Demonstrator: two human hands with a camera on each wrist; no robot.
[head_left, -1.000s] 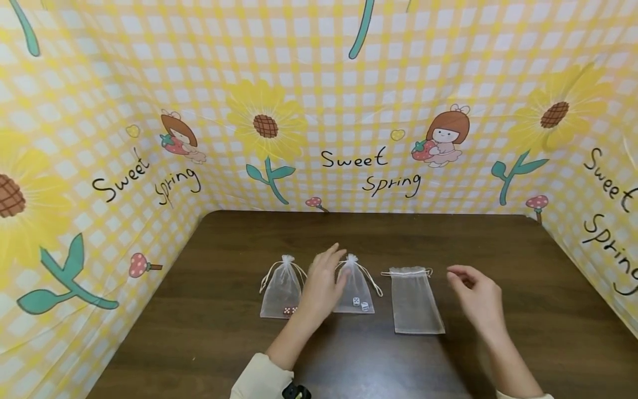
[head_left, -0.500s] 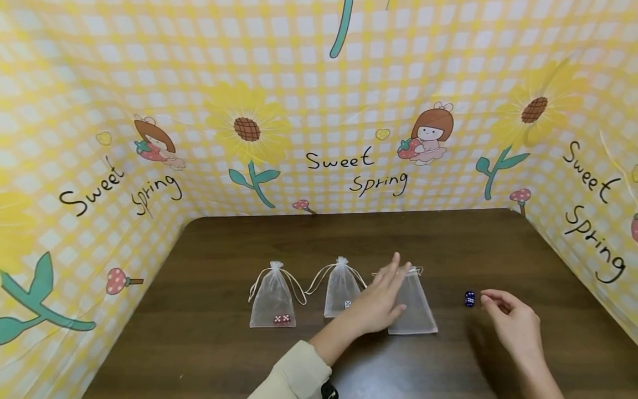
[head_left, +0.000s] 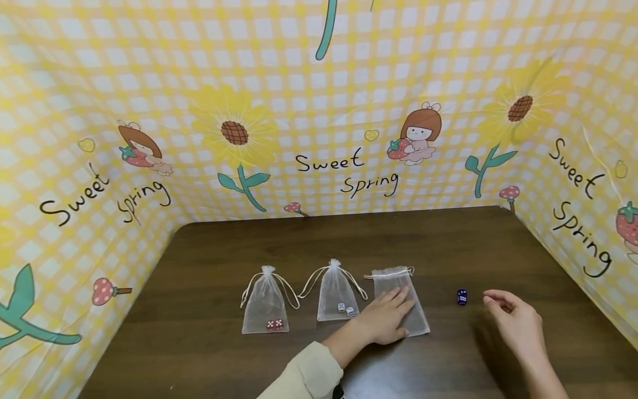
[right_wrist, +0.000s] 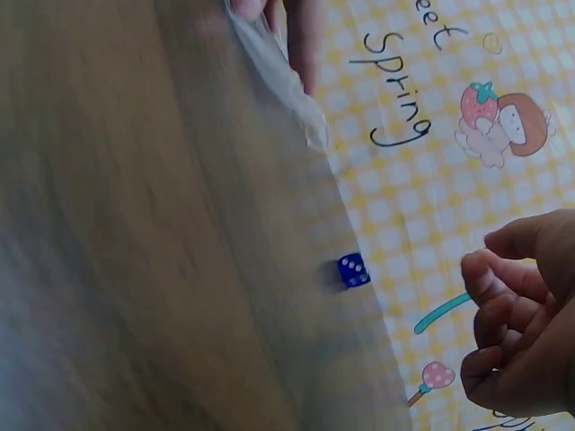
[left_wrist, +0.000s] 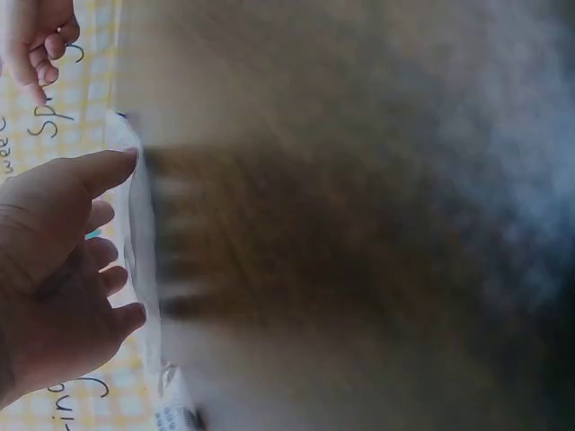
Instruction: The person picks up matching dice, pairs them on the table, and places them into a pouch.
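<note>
My left hand (head_left: 386, 318) lies with spread, straight fingers on a flat white organza drawstring bag (head_left: 386, 280), covering part of it. In the left wrist view the fingertips (left_wrist: 131, 316) press at the bag's edge. My right hand (head_left: 515, 321) hovers beside two blue dice (head_left: 462, 297) on the table, its fingers loosely curled and holding nothing. A gap shows between that hand and the dice. Farther left, a drawn-shut organza bag (head_left: 326, 291) contains two white dice (head_left: 345, 310). The leftmost drawn-shut bag (head_left: 264, 299) contains two red dice (head_left: 274, 324).
All of this lies on a dark brown wooden table (head_left: 224, 244). A yellow checked cloth (head_left: 309, 122) with printed flowers and lettering surrounds its back and sides. Loose drawstring loops (head_left: 305, 289) reach across the table between the two filled bags.
My left hand has moved right across the filled bags and come down onto the flat bag. The blue dice have come into view as my right hand moved away from them. The head view has shifted.
</note>
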